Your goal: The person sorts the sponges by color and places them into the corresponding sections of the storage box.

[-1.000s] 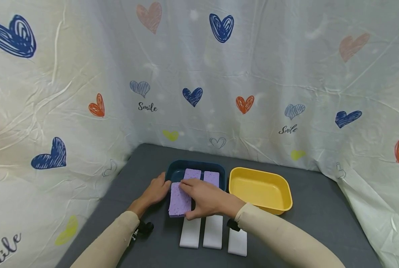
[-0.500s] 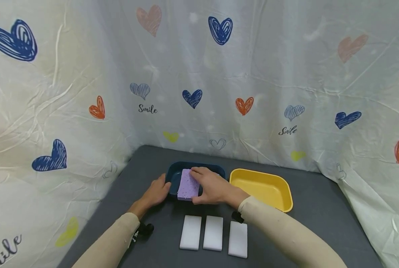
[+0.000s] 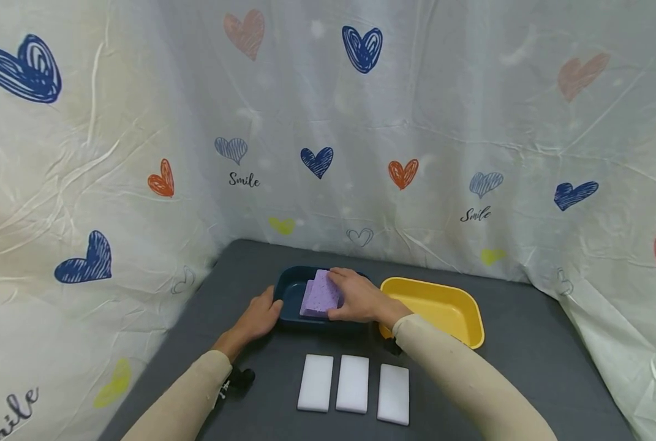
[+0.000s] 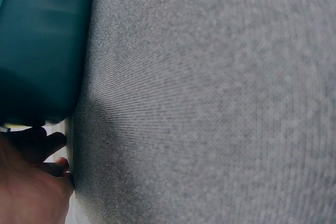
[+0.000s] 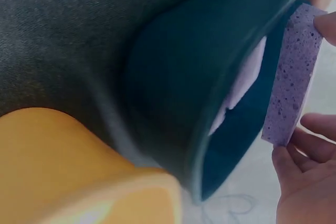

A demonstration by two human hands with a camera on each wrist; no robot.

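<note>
A purple sponge (image 3: 323, 295) is pinched by my right hand (image 3: 358, 299) above the dark blue-green basin (image 3: 328, 326). In the right wrist view the held sponge (image 5: 294, 74) is tilted at the basin's mouth, thumb on one end and fingertips on the other. Other purple sponges (image 5: 247, 74) lie inside the basin, partly hidden by its wall. My left hand (image 3: 257, 315) holds the basin's left end, its thumb at the near corner. In the left wrist view part of that hand (image 4: 31, 190) shows beside the basin (image 4: 44, 45).
A yellow basin (image 3: 432, 306) stands right of the blue-green one, behind my right forearm. Three white sponge blocks lie in a row nearer to me: a left block (image 3: 315, 383), a middle block (image 3: 353, 384) and a right block (image 3: 393, 394). A patterned curtain (image 3: 361, 122) hangs behind the grey table.
My right hand has carried the purple sponge from the basin's near edge forward and to the right, over the sponges inside. My left hand has stayed at the basin's left end.
</note>
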